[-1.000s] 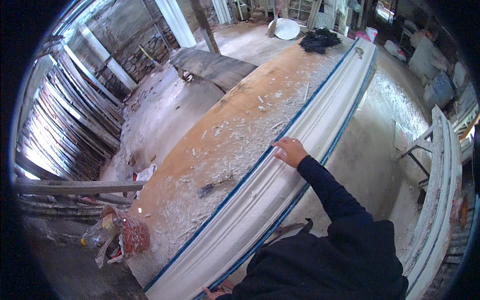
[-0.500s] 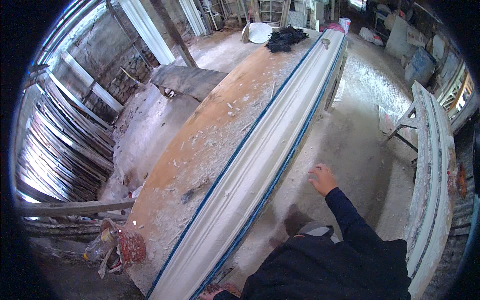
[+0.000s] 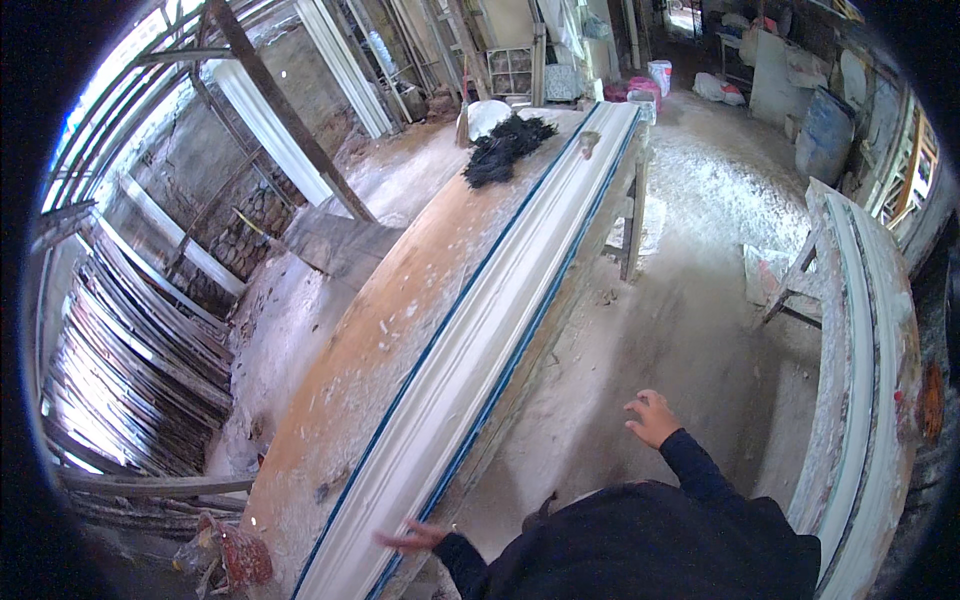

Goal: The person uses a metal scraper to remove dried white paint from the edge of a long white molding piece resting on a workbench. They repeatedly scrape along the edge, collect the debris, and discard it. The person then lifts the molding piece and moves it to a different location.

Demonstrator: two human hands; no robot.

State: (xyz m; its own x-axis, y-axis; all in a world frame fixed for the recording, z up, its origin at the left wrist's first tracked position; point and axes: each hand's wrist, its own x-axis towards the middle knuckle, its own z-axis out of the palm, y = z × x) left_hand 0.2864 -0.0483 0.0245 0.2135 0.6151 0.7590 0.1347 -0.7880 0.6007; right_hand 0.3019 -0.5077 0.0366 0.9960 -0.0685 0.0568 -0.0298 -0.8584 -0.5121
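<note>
A long white plaster moulding (image 3: 455, 370) with lengthwise ridges lies in a mould edged in blue (image 3: 545, 315), running away from me along the table. Over its near end is my left hand (image 3: 412, 538), fingers stretched out and slightly blurred, holding nothing. Whether the fingertips touch the white surface I cannot tell. My right hand (image 3: 652, 419) hangs in the air over the floor to the right of the table, its fingers loosely bent and apart, nothing in them. A small greyish lump (image 3: 589, 140) rests on the far end of the moulding.
White scraps litter the tan tabletop (image 3: 345, 375). A heap of black fibre (image 3: 505, 148) sits at its far end, and a dirty red bucket (image 3: 245, 555) by its near left corner. To my right another long mould (image 3: 850, 330) stands on a trestle. A wooden post (image 3: 290, 110) rises at the left.
My left hand has come up from the lower edge onto the near part of the moulding. My view has tilted up, showing more of the far room. The right hand stays free.
</note>
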